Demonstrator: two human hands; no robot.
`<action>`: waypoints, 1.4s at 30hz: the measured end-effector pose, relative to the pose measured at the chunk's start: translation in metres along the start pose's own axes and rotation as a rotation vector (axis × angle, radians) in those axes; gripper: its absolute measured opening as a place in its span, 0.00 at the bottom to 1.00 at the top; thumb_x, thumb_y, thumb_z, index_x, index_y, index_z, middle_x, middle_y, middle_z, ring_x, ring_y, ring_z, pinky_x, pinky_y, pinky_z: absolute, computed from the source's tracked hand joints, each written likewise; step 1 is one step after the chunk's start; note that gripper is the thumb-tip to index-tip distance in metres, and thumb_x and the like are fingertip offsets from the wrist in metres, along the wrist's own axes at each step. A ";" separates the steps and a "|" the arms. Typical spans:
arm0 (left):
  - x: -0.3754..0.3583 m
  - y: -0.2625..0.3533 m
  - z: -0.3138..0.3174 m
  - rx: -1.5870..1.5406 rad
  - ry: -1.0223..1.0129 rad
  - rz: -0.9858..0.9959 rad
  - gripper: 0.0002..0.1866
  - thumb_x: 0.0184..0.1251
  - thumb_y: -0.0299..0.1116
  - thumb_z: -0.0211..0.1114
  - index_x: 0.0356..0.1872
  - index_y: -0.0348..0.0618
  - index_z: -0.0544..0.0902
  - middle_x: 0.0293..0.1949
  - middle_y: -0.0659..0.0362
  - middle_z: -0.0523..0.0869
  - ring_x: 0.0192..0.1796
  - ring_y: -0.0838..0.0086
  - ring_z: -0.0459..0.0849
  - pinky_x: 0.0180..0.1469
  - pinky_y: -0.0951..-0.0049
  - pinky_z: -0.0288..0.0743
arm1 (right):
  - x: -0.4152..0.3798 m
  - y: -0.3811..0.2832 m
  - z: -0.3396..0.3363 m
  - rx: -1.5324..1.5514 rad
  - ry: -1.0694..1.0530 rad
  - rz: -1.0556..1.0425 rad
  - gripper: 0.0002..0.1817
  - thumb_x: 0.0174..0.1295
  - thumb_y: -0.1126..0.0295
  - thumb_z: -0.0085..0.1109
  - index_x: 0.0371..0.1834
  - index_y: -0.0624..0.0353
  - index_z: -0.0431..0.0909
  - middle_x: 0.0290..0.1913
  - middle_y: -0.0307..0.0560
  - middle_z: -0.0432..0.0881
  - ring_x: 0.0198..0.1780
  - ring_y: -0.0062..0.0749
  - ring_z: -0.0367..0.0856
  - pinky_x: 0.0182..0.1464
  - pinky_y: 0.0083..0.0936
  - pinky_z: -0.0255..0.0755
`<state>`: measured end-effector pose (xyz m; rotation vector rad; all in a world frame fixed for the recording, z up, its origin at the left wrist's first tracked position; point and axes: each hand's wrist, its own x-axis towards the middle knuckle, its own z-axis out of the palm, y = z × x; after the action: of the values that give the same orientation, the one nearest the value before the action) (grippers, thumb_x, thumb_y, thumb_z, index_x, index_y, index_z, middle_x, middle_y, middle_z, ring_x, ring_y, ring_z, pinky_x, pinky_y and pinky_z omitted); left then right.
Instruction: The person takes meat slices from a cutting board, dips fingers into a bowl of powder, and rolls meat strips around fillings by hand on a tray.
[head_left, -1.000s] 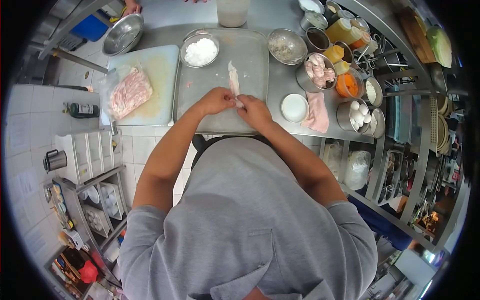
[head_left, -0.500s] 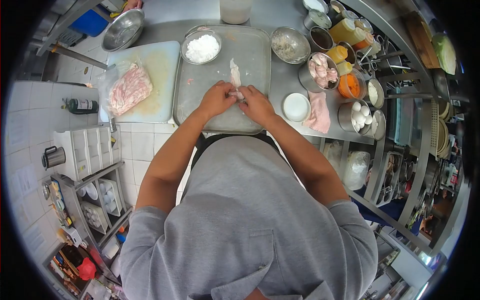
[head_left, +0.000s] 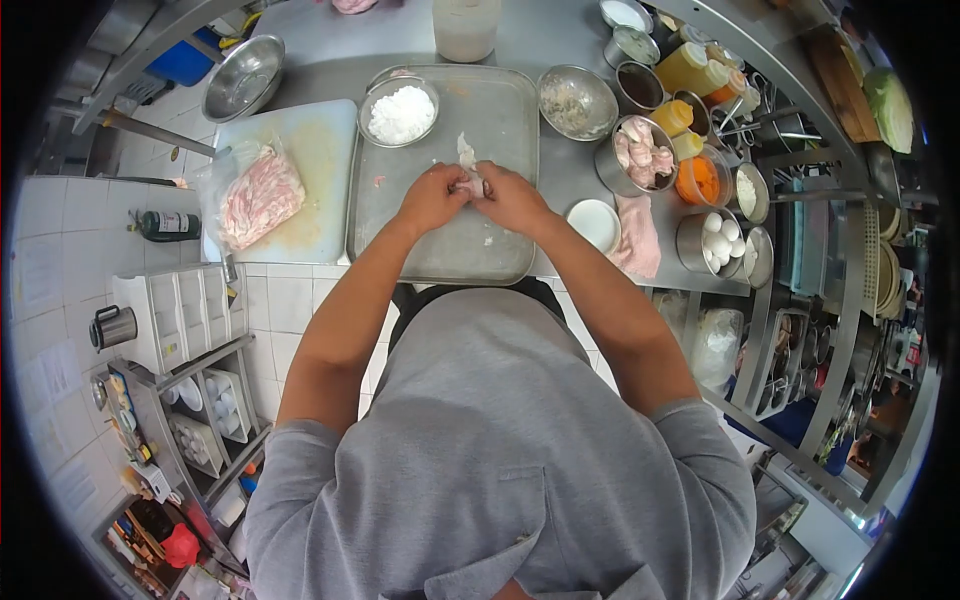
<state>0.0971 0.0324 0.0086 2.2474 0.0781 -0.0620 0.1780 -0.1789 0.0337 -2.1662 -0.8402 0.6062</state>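
Over the middle of a grey metal tray (head_left: 420, 262), my left hand (head_left: 434, 198) and my right hand (head_left: 510, 202) meet with bent fingers on a thin strip of pale raw meat (head_left: 466, 152). Its near end is bunched into a small roll between my fingertips, partly hidden by them. The far end lies flat on the tray, pointing away from me. At the tray's far left corner stands a metal bowl of white powder (head_left: 402, 116). Small scraps of meat are scattered on the tray.
A bag of sliced raw meat (head_left: 262, 198) lies on a white cutting board (head_left: 325, 170) at left. To the right are a messy metal bowl (head_left: 578, 102), a pot of meat rolls (head_left: 640, 155), a white dish (head_left: 593, 226), a pink cloth (head_left: 634, 240) and a pot of eggs (head_left: 720, 240).
The strip's flat part has become shorter as more of it is rolled up under my fingers. My hands have moved slightly away from me along the tray. The view has tilted a little.
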 end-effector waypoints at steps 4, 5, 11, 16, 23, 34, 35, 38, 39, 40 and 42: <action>0.015 -0.003 -0.004 -0.001 0.038 -0.051 0.16 0.73 0.31 0.74 0.58 0.37 0.90 0.54 0.47 0.89 0.51 0.51 0.92 0.57 0.56 0.87 | 0.004 0.000 0.000 -0.131 0.041 -0.060 0.23 0.72 0.64 0.70 0.68 0.57 0.85 0.56 0.62 0.91 0.59 0.63 0.91 0.64 0.52 0.83; 0.015 -0.001 -0.004 -0.001 0.038 -0.050 0.16 0.73 0.31 0.74 0.58 0.37 0.90 0.54 0.47 0.89 0.51 0.51 0.92 0.57 0.56 0.87 | 0.007 0.001 0.000 -0.107 0.061 -0.055 0.22 0.71 0.64 0.70 0.67 0.57 0.86 0.56 0.61 0.92 0.59 0.63 0.91 0.64 0.52 0.83; -0.004 0.006 0.003 0.094 0.207 0.302 0.20 0.68 0.28 0.75 0.61 0.41 0.89 0.54 0.48 0.89 0.54 0.48 0.90 0.59 0.54 0.86 | 0.026 0.008 -0.011 0.004 -0.032 0.003 0.18 0.72 0.62 0.71 0.59 0.60 0.90 0.52 0.62 0.93 0.56 0.63 0.92 0.61 0.51 0.84; -0.024 0.012 0.002 0.014 0.039 0.129 0.19 0.66 0.27 0.76 0.58 0.39 0.91 0.53 0.48 0.90 0.55 0.50 0.89 0.58 0.54 0.85 | 0.022 0.015 -0.009 -0.006 -0.172 -0.017 0.17 0.72 0.60 0.72 0.56 0.60 0.91 0.48 0.63 0.94 0.53 0.63 0.93 0.57 0.51 0.84; 0.006 -0.007 -0.003 -0.009 -0.052 0.006 0.17 0.70 0.27 0.75 0.58 0.37 0.92 0.49 0.47 0.89 0.51 0.55 0.90 0.56 0.57 0.85 | -0.001 -0.003 -0.009 -0.025 -0.094 0.023 0.20 0.71 0.61 0.72 0.62 0.59 0.86 0.52 0.61 0.94 0.56 0.62 0.93 0.59 0.53 0.84; -0.002 0.007 -0.004 -0.031 0.156 0.113 0.14 0.70 0.28 0.76 0.54 0.37 0.91 0.50 0.48 0.88 0.47 0.55 0.90 0.53 0.59 0.85 | 0.027 0.005 -0.012 -0.112 -0.135 0.020 0.23 0.70 0.63 0.72 0.66 0.57 0.86 0.55 0.60 0.93 0.61 0.63 0.91 0.65 0.53 0.83; 0.002 0.006 -0.005 -0.033 0.156 0.114 0.14 0.70 0.28 0.76 0.54 0.37 0.91 0.50 0.48 0.88 0.47 0.55 0.90 0.53 0.59 0.85 | 0.027 0.006 -0.009 -0.107 -0.058 -0.040 0.23 0.70 0.63 0.71 0.67 0.58 0.85 0.57 0.61 0.92 0.62 0.63 0.90 0.67 0.53 0.82; 0.020 -0.008 -0.002 -0.074 0.120 -0.036 0.18 0.68 0.34 0.76 0.56 0.38 0.92 0.50 0.45 0.90 0.51 0.47 0.91 0.59 0.50 0.86 | 0.026 -0.004 -0.013 -0.110 0.007 -0.079 0.24 0.70 0.64 0.71 0.67 0.59 0.84 0.61 0.61 0.92 0.64 0.64 0.89 0.69 0.53 0.82; 0.025 -0.011 -0.003 -0.031 0.139 -0.047 0.18 0.68 0.34 0.76 0.56 0.38 0.92 0.49 0.45 0.90 0.50 0.47 0.91 0.58 0.50 0.85 | 0.026 -0.005 -0.014 -0.110 -0.004 -0.060 0.23 0.70 0.64 0.71 0.67 0.59 0.84 0.62 0.61 0.91 0.66 0.64 0.89 0.70 0.53 0.81; 0.027 -0.013 -0.004 0.013 0.158 -0.060 0.18 0.68 0.34 0.76 0.56 0.38 0.91 0.47 0.45 0.89 0.50 0.47 0.91 0.58 0.50 0.85 | 0.029 -0.004 -0.012 -0.110 -0.006 -0.063 0.23 0.70 0.64 0.71 0.67 0.59 0.84 0.62 0.61 0.91 0.66 0.64 0.89 0.70 0.53 0.81; 0.027 -0.013 -0.004 -0.014 0.205 -0.074 0.18 0.69 0.34 0.75 0.56 0.39 0.91 0.48 0.46 0.89 0.50 0.48 0.91 0.58 0.50 0.85 | 0.040 -0.003 -0.011 -0.149 -0.032 -0.019 0.23 0.71 0.65 0.70 0.67 0.58 0.83 0.62 0.61 0.91 0.66 0.64 0.89 0.70 0.54 0.81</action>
<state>0.1231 0.0444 -0.0007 2.2307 0.2712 0.1284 0.2107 -0.1540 0.0366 -2.2845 -0.9484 0.5867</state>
